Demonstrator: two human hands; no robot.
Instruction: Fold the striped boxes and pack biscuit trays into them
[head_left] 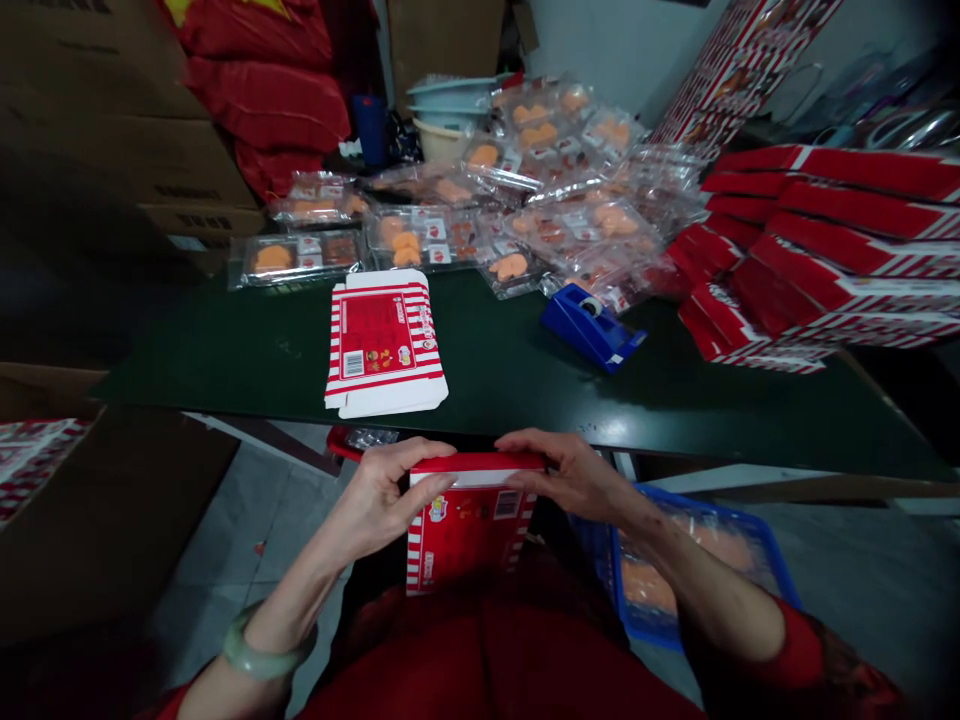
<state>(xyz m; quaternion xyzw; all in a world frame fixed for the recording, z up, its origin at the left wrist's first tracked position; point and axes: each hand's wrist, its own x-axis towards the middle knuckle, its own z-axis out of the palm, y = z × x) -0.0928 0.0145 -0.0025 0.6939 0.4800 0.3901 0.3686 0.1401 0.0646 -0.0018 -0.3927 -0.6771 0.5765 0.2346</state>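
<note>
- The left hand [379, 500] is gripping the top edge of a red-and-white cardboard box [469, 530], with its fingers pressed together and lying along the red edge.
- The right hand [570, 475] is holding the other end of the same edge, and its fingers [525, 445] are curving over the top; the exact pinch is hidden from this head view.
- The box is standing slightly tilted between both hands, above the person's lap and just behind the table edge, with its printed side facing up toward the camera.
- A pale green bangle [262, 645] is sitting on the left wrist.
- A blue tray [720, 510] with orange food in clear plastic is lying under the right forearm.
- On the dark green table [525, 390], a flat, unfolded box [382, 340] of the same print is lying in front of the left hand, not touching it.
- A blue tape dispenser [592, 325] is standing to the right of that flat box.
- Many clear packs of orange food [300, 255] are lying in a heap behind them.
- Stacks of flat red-and-white boxes [840, 240] are rising at the right end of the table.
- Brown cardboard cartons [112, 130] and red bags [262, 100] are standing at the far left.
</note>
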